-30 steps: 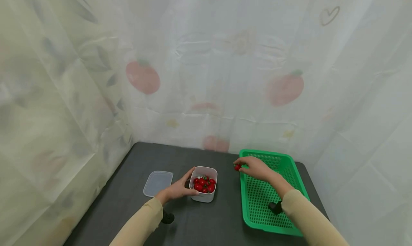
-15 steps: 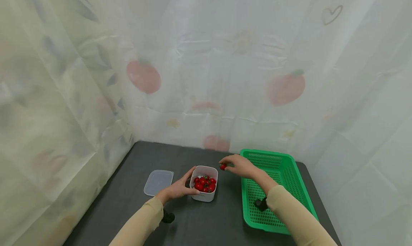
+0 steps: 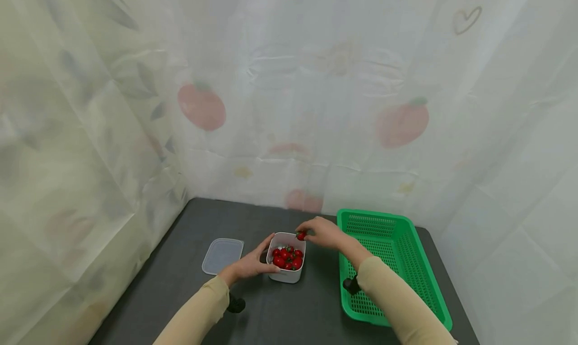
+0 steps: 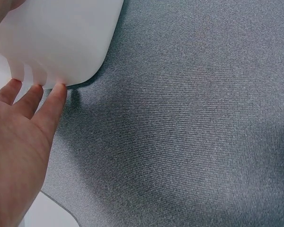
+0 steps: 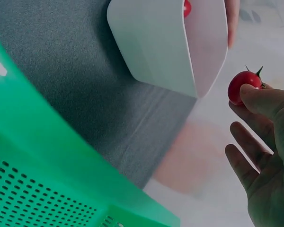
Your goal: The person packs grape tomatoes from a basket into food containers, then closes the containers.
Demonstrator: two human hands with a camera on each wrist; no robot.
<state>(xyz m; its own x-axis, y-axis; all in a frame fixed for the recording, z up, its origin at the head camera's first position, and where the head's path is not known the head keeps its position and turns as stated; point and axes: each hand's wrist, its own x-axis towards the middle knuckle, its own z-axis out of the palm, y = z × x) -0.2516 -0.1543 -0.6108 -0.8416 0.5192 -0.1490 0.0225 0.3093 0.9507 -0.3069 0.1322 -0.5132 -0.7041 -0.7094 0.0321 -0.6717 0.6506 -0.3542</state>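
A white square plastic container (image 3: 285, 276) stands on the dark table with several red cherry tomatoes (image 3: 284, 254) inside. My left hand (image 3: 247, 266) holds it from the left, thumb at the near side and fingers along the far left side. In the left wrist view, fingertips (image 4: 60, 88) press against the container's wall (image 4: 71, 42). Above the container's far right corner, my right hand (image 3: 322, 232) pinches one cherry tomato (image 5: 241, 87) with a green stem between thumb and forefinger. Its other fingers are spread apart.
A green perforated basket (image 3: 422, 270) stands at the right, under the right forearm. To the left of the container a translucent lid (image 3: 223, 256) lies flat on the table (image 3: 266, 315). A printed curtain (image 3: 289, 109) hangs behind and at both sides.
My right hand has carried the cherry tomato left, from beside the basket's edge to over the container's far right corner. The left hand and the container have stayed in place.
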